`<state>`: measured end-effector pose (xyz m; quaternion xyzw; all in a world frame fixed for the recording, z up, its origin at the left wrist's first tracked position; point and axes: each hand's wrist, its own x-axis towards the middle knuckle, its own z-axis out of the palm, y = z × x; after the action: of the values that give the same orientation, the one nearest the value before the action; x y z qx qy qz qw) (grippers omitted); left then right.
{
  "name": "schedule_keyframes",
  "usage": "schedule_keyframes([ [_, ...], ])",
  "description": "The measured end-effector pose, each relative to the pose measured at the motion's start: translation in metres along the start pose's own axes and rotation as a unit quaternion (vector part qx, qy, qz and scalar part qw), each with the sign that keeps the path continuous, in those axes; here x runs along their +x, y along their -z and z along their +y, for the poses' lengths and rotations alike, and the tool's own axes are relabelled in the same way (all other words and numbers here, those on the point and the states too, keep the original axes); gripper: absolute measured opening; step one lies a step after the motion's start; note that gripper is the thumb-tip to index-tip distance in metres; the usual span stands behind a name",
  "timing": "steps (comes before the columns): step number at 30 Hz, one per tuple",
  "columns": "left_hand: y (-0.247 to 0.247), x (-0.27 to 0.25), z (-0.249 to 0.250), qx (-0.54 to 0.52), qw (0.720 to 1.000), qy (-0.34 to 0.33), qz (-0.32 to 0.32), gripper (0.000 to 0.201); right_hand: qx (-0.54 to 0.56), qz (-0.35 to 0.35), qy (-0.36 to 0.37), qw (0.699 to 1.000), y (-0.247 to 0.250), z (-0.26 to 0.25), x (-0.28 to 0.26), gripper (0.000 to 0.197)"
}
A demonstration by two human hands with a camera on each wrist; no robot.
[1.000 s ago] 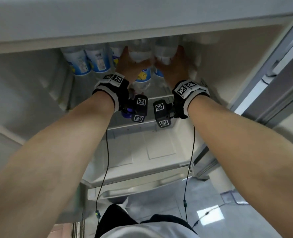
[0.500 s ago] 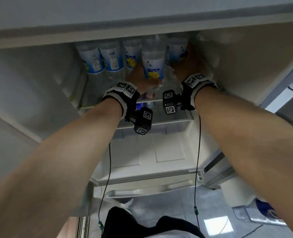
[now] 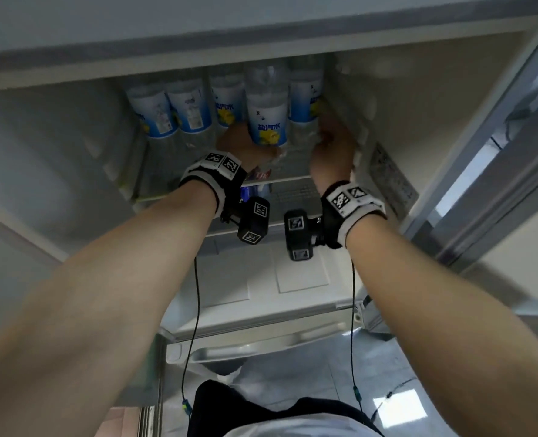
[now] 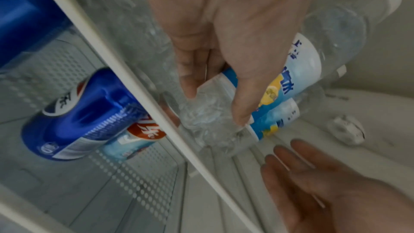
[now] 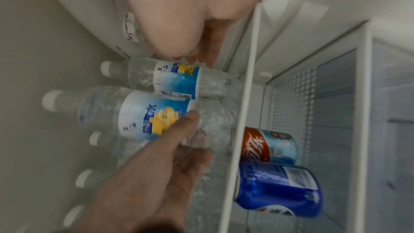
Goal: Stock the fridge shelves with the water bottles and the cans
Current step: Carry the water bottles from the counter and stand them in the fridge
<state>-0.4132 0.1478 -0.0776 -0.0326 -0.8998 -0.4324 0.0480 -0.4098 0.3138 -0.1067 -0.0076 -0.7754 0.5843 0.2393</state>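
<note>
Bottle going onto the top fridge shelf (image 3: 154, 197)
Left hand (image 3: 245, 146) grips a clear blue-labelled water bottle (image 3: 266, 108) — right hand (image 3: 332, 149) fingers loose, apart.

bottles (image 3: 226, 105) in row on top shelf (image 3: 154, 197) | cans (image 4: 74, 118) on shelf below

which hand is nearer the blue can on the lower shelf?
Left. The left hand grips a water bottle almost directly above the blue can; the right hand is further along, by the fridge's side wall.
</note>
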Motion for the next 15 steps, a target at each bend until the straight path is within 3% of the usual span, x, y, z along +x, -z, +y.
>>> schedule_keyframes([
  [4, -0.015, -0.004, 0.017, -0.010, 0.999, -0.041, -0.022, 0.043, 0.026, -0.035, -0.021, 0.999, 0.008, 0.000, -0.023, 0.050],
  [8, -0.024, 0.004, 0.028, 0.004, 0.996, -0.078, -0.040, 0.047, 0.028, -0.050, -0.032, 0.998, 0.018, -0.010, -0.027, 0.060],
  [11, -0.030, 0.009, 0.030, 0.029, 0.996, -0.067, -0.048, 0.047, 0.025, -0.074, -0.038, 0.996, 0.020, -0.019, -0.028, 0.067],
  [15, -0.046, 0.032, 0.017, 0.032, 0.994, -0.078, -0.070, 0.069, 0.044, -0.076, -0.048, 0.995, 0.025, -0.029, -0.027, 0.066],
])
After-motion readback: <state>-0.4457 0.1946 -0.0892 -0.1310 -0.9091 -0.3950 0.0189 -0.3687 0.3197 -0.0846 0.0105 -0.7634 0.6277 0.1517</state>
